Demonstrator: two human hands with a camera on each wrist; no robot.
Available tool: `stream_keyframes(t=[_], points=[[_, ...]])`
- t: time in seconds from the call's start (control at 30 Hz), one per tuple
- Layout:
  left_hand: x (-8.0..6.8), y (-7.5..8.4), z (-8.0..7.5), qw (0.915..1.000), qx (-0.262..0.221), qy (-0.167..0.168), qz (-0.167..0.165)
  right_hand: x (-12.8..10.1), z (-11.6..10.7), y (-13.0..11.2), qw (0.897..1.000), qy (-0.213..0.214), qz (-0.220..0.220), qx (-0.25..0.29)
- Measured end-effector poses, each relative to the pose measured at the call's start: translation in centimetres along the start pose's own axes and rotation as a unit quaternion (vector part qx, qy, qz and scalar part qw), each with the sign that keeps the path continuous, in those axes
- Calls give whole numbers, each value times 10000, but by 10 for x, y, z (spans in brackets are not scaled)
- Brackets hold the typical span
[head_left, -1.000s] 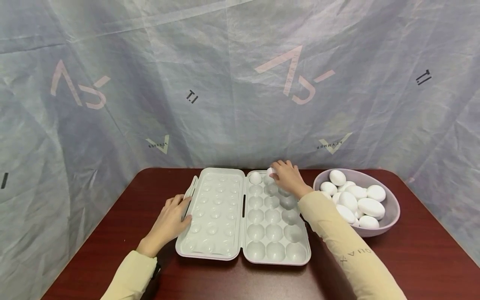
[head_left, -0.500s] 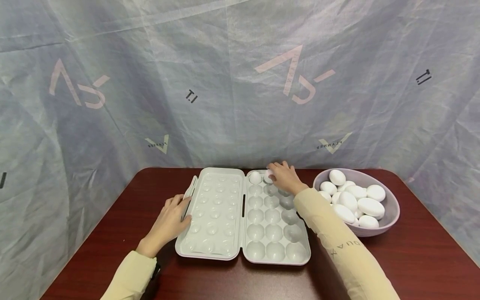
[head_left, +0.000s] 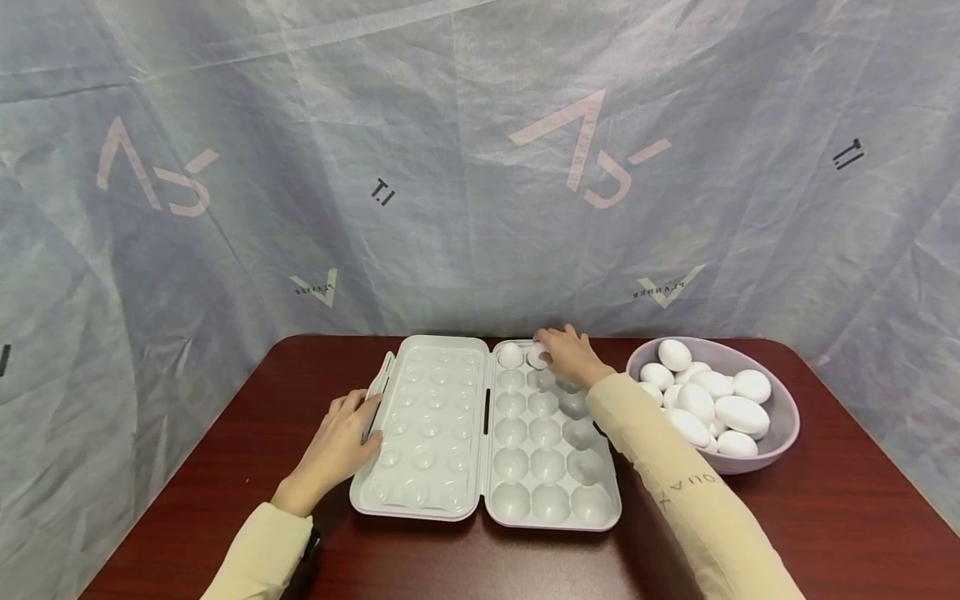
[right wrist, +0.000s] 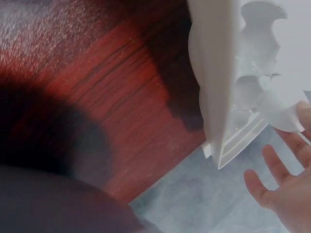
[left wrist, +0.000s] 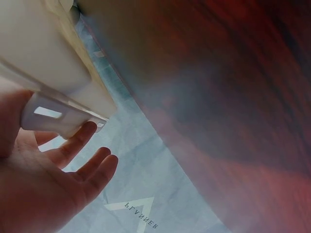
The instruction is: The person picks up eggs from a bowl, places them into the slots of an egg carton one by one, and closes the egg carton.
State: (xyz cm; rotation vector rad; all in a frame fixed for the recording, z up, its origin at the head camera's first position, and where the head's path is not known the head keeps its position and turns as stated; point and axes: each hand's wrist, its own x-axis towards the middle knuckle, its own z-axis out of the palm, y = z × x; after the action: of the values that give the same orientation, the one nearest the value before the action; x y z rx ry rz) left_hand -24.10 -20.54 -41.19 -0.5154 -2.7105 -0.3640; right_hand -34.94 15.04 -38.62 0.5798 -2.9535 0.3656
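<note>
A white plastic egg carton lies unfolded on the table, its dimpled lid (head_left: 423, 417) on the left and its cupped tray (head_left: 528, 475) on the right. My left hand (head_left: 341, 442) grips the lid's left edge by the latch flap (left wrist: 58, 116), thumb at the lid and fingers about the flap. At the tray's far end, my right hand (head_left: 572, 354) pinches a white egg (head_left: 536, 357) seated in the back row's middle cup. Another egg (head_left: 512, 357) sits in the cup to its left. The held egg (right wrist: 282, 112) shows partly between thumb and fingers in the right wrist view.
A light purple bowl (head_left: 783, 425) heaped with several white eggs (head_left: 696, 404) stands right of the carton, beside my right forearm. The dark red wooden table (head_left: 420, 558) ends at a grey printed cloth (head_left: 465, 208) hanging behind it.
My right hand has lowered the egg and shifted slightly left, so that the egg now sits in the middle back cup. The left hand stays at the lid's edge.
</note>
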Motion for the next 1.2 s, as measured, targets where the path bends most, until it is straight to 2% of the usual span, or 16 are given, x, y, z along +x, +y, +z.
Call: stream_keyframes(t=[0.33,0.6,1.2], points=[[-1,1,-3,10000,8,-51,-24,6,2,2,9995,-272,-15,-179],[-1,1,-5,10000,11,-19,14,9,3,2,9990,-307,87,-307],[1,1,-1,10000,43,-6,42,10,1,1,9970,-625,217,-402]])
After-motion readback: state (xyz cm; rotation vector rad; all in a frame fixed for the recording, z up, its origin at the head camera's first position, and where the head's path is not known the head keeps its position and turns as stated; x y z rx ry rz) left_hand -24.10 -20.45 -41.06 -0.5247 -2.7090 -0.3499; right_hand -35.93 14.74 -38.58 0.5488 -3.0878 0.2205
